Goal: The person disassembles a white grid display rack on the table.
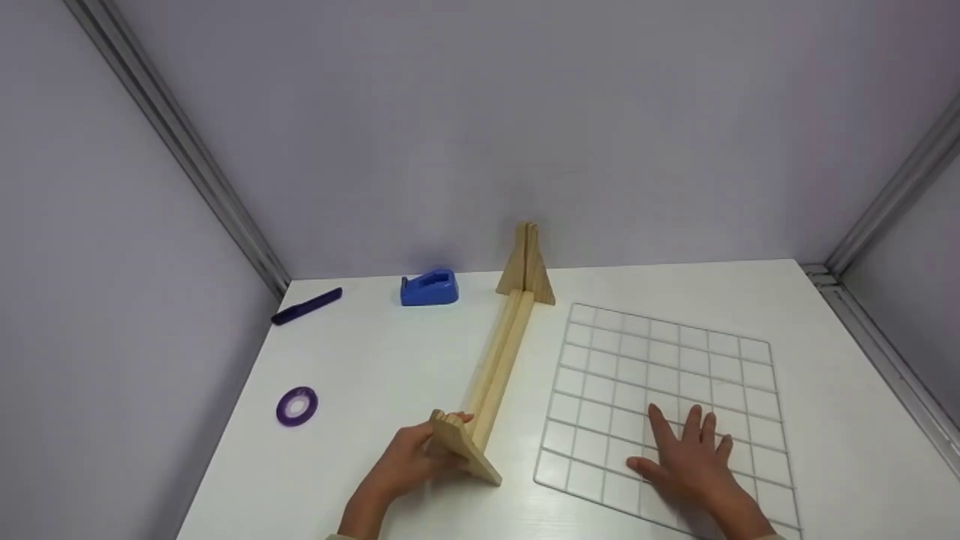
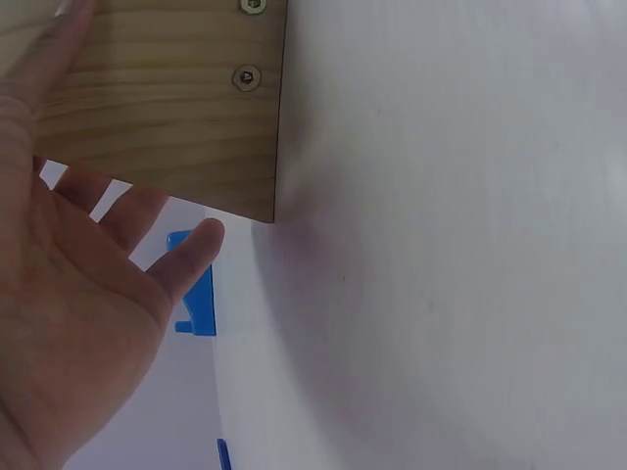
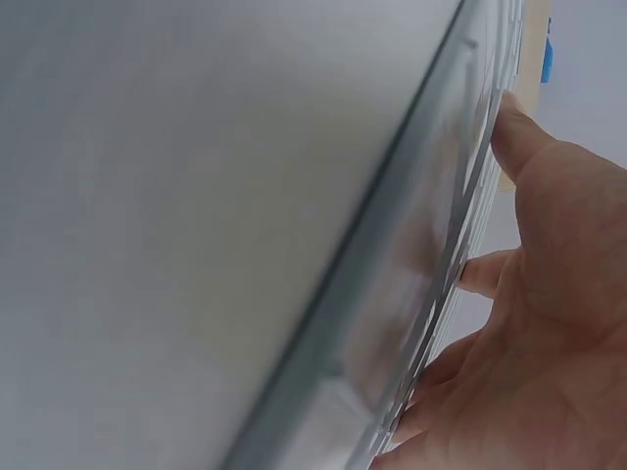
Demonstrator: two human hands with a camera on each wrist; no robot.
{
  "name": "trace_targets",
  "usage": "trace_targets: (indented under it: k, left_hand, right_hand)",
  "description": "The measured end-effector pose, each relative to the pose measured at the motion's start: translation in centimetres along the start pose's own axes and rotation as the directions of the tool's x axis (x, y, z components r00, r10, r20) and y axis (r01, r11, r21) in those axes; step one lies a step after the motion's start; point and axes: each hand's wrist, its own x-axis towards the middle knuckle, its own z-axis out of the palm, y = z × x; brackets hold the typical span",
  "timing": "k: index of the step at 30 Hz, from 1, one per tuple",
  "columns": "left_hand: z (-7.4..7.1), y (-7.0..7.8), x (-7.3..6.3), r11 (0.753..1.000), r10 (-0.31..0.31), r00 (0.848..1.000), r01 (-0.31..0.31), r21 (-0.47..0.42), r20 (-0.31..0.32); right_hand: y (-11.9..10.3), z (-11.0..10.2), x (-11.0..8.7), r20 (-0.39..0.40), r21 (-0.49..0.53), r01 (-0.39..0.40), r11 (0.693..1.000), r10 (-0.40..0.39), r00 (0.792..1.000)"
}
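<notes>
A pale wooden stand [image 1: 499, 367] lies lengthwise on the white table, with a triangular upright at each end and two long rails between them. My left hand [image 1: 411, 456] grips its near upright. In the left wrist view the thumb lies across the wooden face [image 2: 167, 127], which has screws in it, and the other fingers reach behind. A white wire grid [image 1: 679, 349] lies flat to the right of the stand. Over its near part, my right hand [image 1: 694, 466] rests with fingers spread. The right wrist view shows those fingertips right at the wires.
A blue tape dispenser [image 1: 430, 289] stands at the back, left of the stand's far upright. Further left are a dark purple knife-shaped tool [image 1: 307, 306] and a purple ring-shaped roll [image 1: 282, 409]. Grey walls [image 1: 562, 135] with metal rails enclose the table's back and sides.
</notes>
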Motion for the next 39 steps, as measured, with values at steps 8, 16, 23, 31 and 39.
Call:
trace_targets:
  k: [8, 16, 23, 31, 39]
  left_hand:
    - [0.5, 0.7, -0.2, 0.999, -0.051, 0.999, 0.051, -0.015, -0.001]
    - [1.6, 0.6, -0.5, 0.999, -0.049, 0.998, 0.049, -0.016, -0.036]
    - [2.3, 1.0, -0.8, 0.997, -0.076, 0.994, 0.076, -0.007, -0.073]
    - [3.3, 1.6, -1.0, 0.994, -0.104, 0.989, 0.107, 0.017, -0.109]
    - [4.8, 2.2, -1.2, 0.994, -0.09, 0.981, 0.101, 0.052, -0.173]
  right_hand:
    - [1.1, -0.4, 0.7, 0.051, 0.035, 0.003, 0.999, -0.005, 0.999]
    - [2.2, -0.7, 1.0, 0.076, 0.053, 0.051, 0.997, -0.054, 0.996]
    - [2.7, -1.0, 1.4, 0.07, 0.035, 0.09, 0.995, -0.092, 0.993]
    - [3.1, -1.7, 2.0, 0.075, 0.011, 0.133, 0.991, -0.133, 0.988]
    - [4.0, -2.0, 2.7, 0.085, 0.017, 0.157, 0.987, -0.158, 0.984]
